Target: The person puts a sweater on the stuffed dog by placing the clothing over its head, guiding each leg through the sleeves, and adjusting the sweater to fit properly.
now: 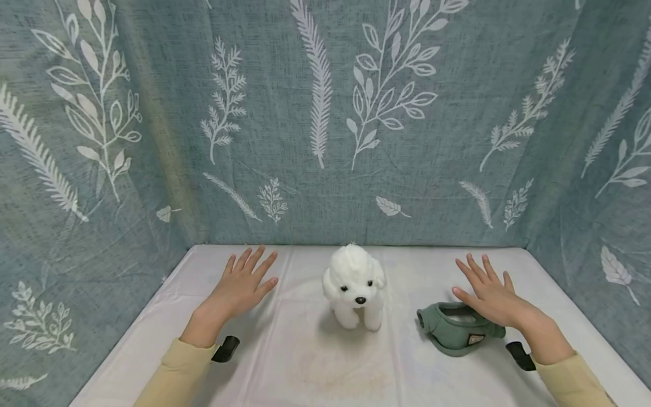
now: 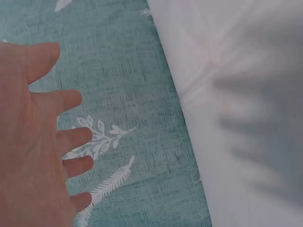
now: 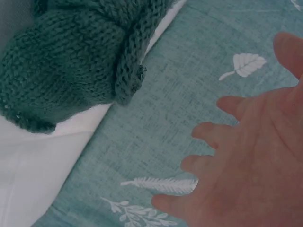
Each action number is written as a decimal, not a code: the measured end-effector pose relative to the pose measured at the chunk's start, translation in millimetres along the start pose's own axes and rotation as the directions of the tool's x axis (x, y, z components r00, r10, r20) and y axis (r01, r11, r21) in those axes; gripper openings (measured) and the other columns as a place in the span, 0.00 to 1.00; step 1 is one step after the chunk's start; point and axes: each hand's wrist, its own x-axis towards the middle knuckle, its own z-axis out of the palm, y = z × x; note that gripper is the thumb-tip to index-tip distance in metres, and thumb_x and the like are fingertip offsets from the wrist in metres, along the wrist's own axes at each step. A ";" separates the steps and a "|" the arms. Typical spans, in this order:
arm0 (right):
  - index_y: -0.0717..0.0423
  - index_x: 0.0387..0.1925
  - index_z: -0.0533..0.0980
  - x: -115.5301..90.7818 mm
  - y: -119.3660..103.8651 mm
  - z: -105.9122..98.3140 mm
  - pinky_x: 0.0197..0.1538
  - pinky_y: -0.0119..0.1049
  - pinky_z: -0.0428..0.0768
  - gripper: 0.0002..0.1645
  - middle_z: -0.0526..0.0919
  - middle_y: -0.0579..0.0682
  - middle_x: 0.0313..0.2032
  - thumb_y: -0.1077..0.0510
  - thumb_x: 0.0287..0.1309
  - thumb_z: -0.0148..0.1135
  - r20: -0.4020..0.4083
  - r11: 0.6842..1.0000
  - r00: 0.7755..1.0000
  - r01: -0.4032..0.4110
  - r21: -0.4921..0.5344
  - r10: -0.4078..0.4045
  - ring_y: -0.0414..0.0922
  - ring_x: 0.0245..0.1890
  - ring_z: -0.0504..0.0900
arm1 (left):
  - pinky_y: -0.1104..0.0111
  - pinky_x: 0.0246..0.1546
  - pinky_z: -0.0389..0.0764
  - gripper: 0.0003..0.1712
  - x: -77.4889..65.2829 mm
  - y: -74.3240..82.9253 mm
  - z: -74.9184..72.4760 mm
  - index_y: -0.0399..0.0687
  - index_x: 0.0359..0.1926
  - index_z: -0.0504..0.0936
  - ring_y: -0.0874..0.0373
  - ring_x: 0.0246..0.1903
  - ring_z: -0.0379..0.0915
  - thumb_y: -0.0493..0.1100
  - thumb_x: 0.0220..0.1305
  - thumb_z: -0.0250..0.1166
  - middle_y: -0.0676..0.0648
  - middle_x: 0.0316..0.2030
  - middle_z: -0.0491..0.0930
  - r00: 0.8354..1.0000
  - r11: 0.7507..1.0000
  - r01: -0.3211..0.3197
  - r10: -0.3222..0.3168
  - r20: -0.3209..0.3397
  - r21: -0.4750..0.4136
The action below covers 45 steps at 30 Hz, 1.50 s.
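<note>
A white plush dog (image 1: 353, 282) stands upright at the middle of the table, facing the camera. To its right lies a small green knitted sweater (image 1: 455, 333) with a little label on its front; its knit shows closely in the right wrist view (image 3: 71, 66). My left hand (image 1: 241, 291) is held above the table left of the dog, fingers spread and holding nothing. Above and partly in front of the sweater's right side hovers my right hand (image 1: 493, 297), its fingers likewise spread, with nothing in it. In both wrist views the palms are bare.
A white cloth covers the table (image 1: 305, 373). Blue-green curtains (image 1: 285, 113) with white leaf prints hang behind it and along both sides. A black strap piece shows at each wrist, by the cream sleeves (image 1: 178, 373).
</note>
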 end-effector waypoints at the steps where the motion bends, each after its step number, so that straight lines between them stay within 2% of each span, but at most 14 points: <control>1: 0.54 0.75 0.43 -0.5 0.0 -0.1 0.58 0.75 0.27 0.46 0.36 0.65 0.73 0.36 0.67 0.45 -0.003 1.000 1.000 0.000 0.002 0.000 0.66 0.71 0.27 | 0.37 0.66 0.40 0.35 -0.6 1.5 0.8 0.50 0.73 0.54 0.35 0.71 0.38 0.59 0.72 0.46 0.37 0.73 0.47 1.000 1.000 -0.007 0.007 -0.001 0.004; 4: 0.54 0.75 0.43 -2.5 -0.4 0.3 0.59 0.75 0.30 0.45 0.37 0.65 0.73 0.37 0.67 0.45 -0.004 1.000 1.000 0.003 0.020 -0.003 0.66 0.71 0.29 | 0.38 0.67 0.43 0.35 -3.3 6.6 5.5 0.50 0.73 0.55 0.35 0.71 0.40 0.59 0.71 0.47 0.37 0.73 0.48 0.999 0.999 -0.045 0.045 -0.008 0.007; 7: 0.54 0.74 0.44 -4.9 0.7 1.3 0.58 0.76 0.36 0.45 0.39 0.66 0.73 0.37 0.68 0.45 -0.001 0.999 1.000 0.012 0.042 -0.012 0.67 0.71 0.34 | 0.40 0.67 0.48 0.36 -7.1 14.2 12.2 0.51 0.73 0.56 0.37 0.70 0.46 0.60 0.70 0.49 0.39 0.72 0.52 0.993 0.993 -0.120 0.120 -0.017 0.000; 11: 0.55 0.74 0.45 -9.2 5.8 2.8 0.58 0.76 0.45 0.45 0.43 0.69 0.72 0.37 0.67 0.46 0.017 0.997 1.000 0.007 0.075 -0.008 0.70 0.70 0.40 | 0.44 0.64 0.59 0.35 -13.6 28.7 18.9 0.54 0.71 0.61 0.40 0.68 0.56 0.62 0.69 0.50 0.42 0.69 0.60 0.972 0.972 -0.234 0.233 -0.027 -0.032; 15: 0.58 0.74 0.46 -14.9 12.1 3.5 0.59 0.74 0.51 0.46 0.45 0.72 0.71 0.38 0.67 0.47 0.049 0.993 0.999 -0.012 0.117 0.007 0.72 0.68 0.44 | 0.49 0.62 0.65 0.33 -18.5 47.3 21.7 0.56 0.69 0.65 0.47 0.65 0.62 0.64 0.69 0.48 0.46 0.67 0.65 0.949 0.944 -0.312 0.315 0.015 -0.105; 19: 0.63 0.72 0.48 -22.3 16.6 4.3 0.59 0.70 0.58 0.44 0.50 0.72 0.69 0.40 0.68 0.47 0.046 0.990 0.999 -0.012 0.140 0.006 0.72 0.66 0.51 | 0.55 0.59 0.70 0.32 -18.2 69.2 25.5 0.55 0.66 0.69 0.54 0.62 0.67 0.65 0.69 0.47 0.52 0.63 0.71 0.913 0.902 -0.392 0.406 0.046 -0.179; 23: 0.65 0.71 0.51 -30.5 22.9 6.4 0.56 0.67 0.65 0.41 0.58 0.71 0.67 0.43 0.69 0.47 0.000 0.989 1.000 0.003 0.148 -0.003 0.71 0.64 0.58 | 0.62 0.57 0.73 0.31 -12.9 93.4 34.2 0.53 0.64 0.71 0.58 0.59 0.70 0.63 0.69 0.49 0.55 0.60 0.73 0.871 0.856 -0.466 0.488 0.052 -0.226; 30: 0.65 0.70 0.53 -40.1 38.1 10.4 0.50 0.62 0.74 0.38 0.69 0.70 0.61 0.45 0.70 0.47 -0.022 0.983 1.000 0.008 0.182 -0.004 0.68 0.60 0.68 | 0.67 0.57 0.73 0.29 7.0 137.9 54.3 0.54 0.65 0.69 0.60 0.58 0.70 0.61 0.70 0.49 0.54 0.60 0.74 0.785 0.771 -0.598 0.618 0.036 -0.219; 33: 0.64 0.69 0.54 -41.6 42.9 10.3 0.49 0.58 0.76 0.37 0.72 0.68 0.58 0.46 0.70 0.47 -0.010 0.981 1.000 -0.004 0.193 0.006 0.66 0.57 0.73 | 0.68 0.57 0.73 0.29 16.3 155.0 60.1 0.56 0.67 0.67 0.61 0.59 0.70 0.61 0.71 0.47 0.55 0.61 0.72 0.761 0.747 -0.630 0.649 0.025 -0.210; 34: 0.64 0.69 0.54 -42.0 44.4 10.2 0.49 0.57 0.76 0.37 0.73 0.68 0.58 0.46 0.70 0.47 -0.004 0.980 1.000 -0.010 0.197 0.011 0.65 0.56 0.74 | 0.69 0.57 0.73 0.29 19.3 160.8 61.2 0.56 0.67 0.66 0.61 0.59 0.70 0.60 0.71 0.47 0.55 0.61 0.72 0.757 0.744 -0.635 0.653 0.021 -0.207; 36: 0.64 0.69 0.56 -43.0 46.7 10.0 0.48 0.55 0.78 0.37 0.74 0.66 0.57 0.45 0.69 0.48 0.007 0.979 1.000 -0.022 0.202 0.021 0.63 0.55 0.75 | 0.70 0.55 0.74 0.29 25.3 171.4 63.2 0.56 0.68 0.65 0.62 0.58 0.70 0.60 0.72 0.46 0.54 0.61 0.73 0.761 0.749 -0.632 0.648 0.017 -0.199; 40: 0.65 0.66 0.62 -44.3 50.4 11.2 0.49 0.49 0.79 0.36 0.75 0.64 0.57 0.45 0.67 0.52 0.011 0.981 1.000 -0.026 0.194 0.024 0.60 0.52 0.78 | 0.72 0.56 0.73 0.28 38.3 191.8 68.6 0.53 0.67 0.67 0.61 0.58 0.70 0.58 0.72 0.48 0.52 0.60 0.73 0.784 0.767 -0.604 0.621 0.012 -0.217; 43: 0.65 0.63 0.66 -46.1 52.6 11.7 0.47 0.44 0.81 0.34 0.76 0.64 0.56 0.46 0.65 0.56 0.010 0.982 1.000 -0.006 0.188 0.004 0.58 0.49 0.79 | 0.73 0.55 0.73 0.28 48.1 206.8 77.9 0.49 0.65 0.68 0.60 0.57 0.71 0.57 0.70 0.51 0.50 0.58 0.74 0.797 0.783 -0.594 0.604 0.000 -0.184; 45: 0.65 0.61 0.68 -47.2 53.7 11.3 0.45 0.42 0.81 0.33 0.77 0.64 0.55 0.47 0.63 0.58 0.012 0.982 1.000 0.010 0.191 -0.013 0.57 0.48 0.80 | 0.74 0.52 0.75 0.28 54.7 216.0 84.2 0.49 0.64 0.69 0.60 0.55 0.73 0.57 0.69 0.54 0.50 0.56 0.76 0.814 0.804 -0.575 0.581 -0.008 -0.149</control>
